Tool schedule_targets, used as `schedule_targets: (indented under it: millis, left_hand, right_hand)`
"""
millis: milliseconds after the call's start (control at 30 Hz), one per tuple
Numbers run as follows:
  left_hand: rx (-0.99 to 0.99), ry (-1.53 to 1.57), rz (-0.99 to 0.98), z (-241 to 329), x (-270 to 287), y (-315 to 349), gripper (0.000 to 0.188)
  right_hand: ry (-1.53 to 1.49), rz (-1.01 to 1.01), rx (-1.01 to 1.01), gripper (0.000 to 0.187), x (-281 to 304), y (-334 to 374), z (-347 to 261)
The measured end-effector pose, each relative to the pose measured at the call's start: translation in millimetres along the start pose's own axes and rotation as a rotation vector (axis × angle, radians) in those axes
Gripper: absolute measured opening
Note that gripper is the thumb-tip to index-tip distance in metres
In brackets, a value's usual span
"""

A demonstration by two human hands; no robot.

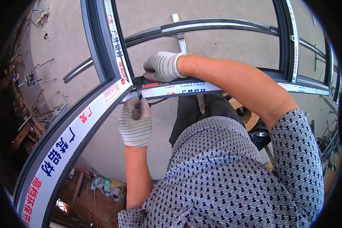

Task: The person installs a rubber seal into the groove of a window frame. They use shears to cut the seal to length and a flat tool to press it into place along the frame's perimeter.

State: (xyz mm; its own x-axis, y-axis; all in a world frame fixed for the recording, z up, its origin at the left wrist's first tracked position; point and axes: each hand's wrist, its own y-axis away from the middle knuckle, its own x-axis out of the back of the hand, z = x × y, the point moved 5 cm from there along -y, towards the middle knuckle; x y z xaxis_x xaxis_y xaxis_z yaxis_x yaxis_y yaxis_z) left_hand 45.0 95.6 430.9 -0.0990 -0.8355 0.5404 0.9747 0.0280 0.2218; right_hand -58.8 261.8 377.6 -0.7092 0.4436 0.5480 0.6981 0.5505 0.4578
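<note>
A thin black flexible strip (139, 90) crosses the near rail (193, 88) of a dark metal window frame, close to its corner. On the near side of this rail, my left hand (135, 123), in a white glove with green stripes, pinches the strip between thumb and fingers. A loose length of it curves away under the rail. My right hand (163, 67), gloved alike, reaches over to the rail's far side. Its fingers are curled closed beside the strip's upper end and the corner; what they hold is hidden.
White printed protective film (70, 133) covers the frame's faces. Upright bars (98, 41) run away from me at left and right. Beyond the rail, metal support bars (201, 26) cross above the concrete floor. Bags (106, 186) lie at lower left, and a black bag (259, 135) sits by my right side.
</note>
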Motion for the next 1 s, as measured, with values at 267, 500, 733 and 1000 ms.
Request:
schedule_targets:
  millis: [267,500,733,1000]
  left_hand:
    - [-0.127,-0.029,0.105,-8.2,1.7,-6.8,0.015]
    - [-0.127,-0.184,0.049,6.6,2.8,-9.0,0.017]
    - [-0.127,-0.223,-0.001,15.4,-0.6,-12.2,0.017]
    - [-0.170,-0.285,0.044,18.3,-3.0,-14.1,0.017]
  right_hand:
    - [-0.018,-0.084,-0.011,0.032,5.5,-2.2,-0.8]
    - [-0.001,-0.050,0.011,0.033,5.3,-3.3,1.6]
    - [-0.056,-0.081,-0.014,0.035,1.6,-10.9,-0.5]
    - [-0.160,-0.081,-0.021,0.035,0.9,-12.6,1.1]
